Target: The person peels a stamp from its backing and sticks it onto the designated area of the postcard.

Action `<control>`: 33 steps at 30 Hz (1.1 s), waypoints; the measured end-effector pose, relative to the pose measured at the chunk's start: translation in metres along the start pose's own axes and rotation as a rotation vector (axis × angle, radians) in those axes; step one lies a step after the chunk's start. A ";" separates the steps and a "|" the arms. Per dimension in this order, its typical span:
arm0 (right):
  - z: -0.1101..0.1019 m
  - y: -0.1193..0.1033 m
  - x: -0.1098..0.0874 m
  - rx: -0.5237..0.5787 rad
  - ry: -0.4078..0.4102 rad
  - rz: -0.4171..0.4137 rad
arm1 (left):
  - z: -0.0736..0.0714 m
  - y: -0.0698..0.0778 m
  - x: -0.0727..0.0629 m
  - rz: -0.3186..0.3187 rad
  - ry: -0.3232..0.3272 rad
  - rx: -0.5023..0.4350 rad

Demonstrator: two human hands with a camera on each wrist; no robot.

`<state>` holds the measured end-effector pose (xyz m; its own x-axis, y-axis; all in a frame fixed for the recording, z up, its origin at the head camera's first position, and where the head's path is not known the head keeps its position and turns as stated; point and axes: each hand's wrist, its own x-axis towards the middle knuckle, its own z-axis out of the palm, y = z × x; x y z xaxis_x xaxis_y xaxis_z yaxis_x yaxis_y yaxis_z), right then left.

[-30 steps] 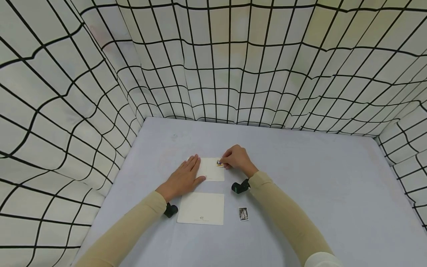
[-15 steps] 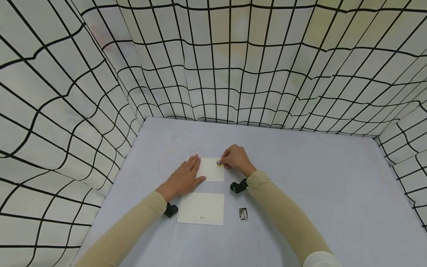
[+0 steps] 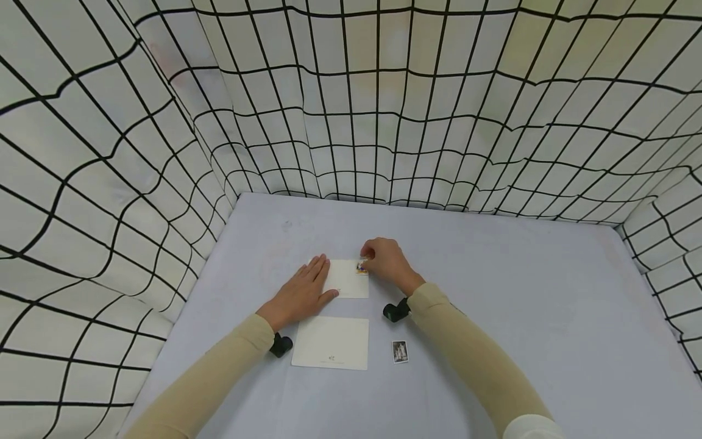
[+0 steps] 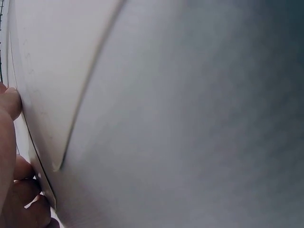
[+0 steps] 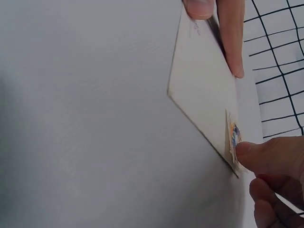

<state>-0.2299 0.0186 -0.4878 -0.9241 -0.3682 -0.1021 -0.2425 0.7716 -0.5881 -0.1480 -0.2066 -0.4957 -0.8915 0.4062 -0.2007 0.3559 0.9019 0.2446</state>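
As the head view shows, the left hand [image 3: 301, 291] lies flat on the upper card [image 3: 347, 283], a stamp [image 3: 361, 267] at its top-right corner. The left wrist view adds the lower card [image 4: 61, 71]. In the right wrist view, the right hand [image 5: 280, 159] thumbs the stamp; whether it pinches, I cannot tell. A slipping thumb could skew it.

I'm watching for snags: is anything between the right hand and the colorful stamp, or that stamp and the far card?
Nothing visible: the right hand touches the colorful stamp at a corner of the far card; the left hand lies clear.
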 end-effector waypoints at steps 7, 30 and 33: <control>0.006 0.001 -0.003 -0.143 -0.040 -0.172 | -0.001 0.000 0.000 0.008 0.005 0.004; 0.017 -0.002 -0.024 -0.460 -0.014 -0.369 | 0.001 0.000 -0.002 0.007 0.013 0.026; 0.019 -0.002 -0.027 -0.519 -0.007 -0.385 | 0.000 0.000 -0.003 0.003 0.008 0.024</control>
<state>-0.1993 0.0169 -0.4988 -0.7411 -0.6707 0.0323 -0.6691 0.7335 -0.1196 -0.1451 -0.2081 -0.4953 -0.8923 0.4082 -0.1927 0.3654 0.9038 0.2226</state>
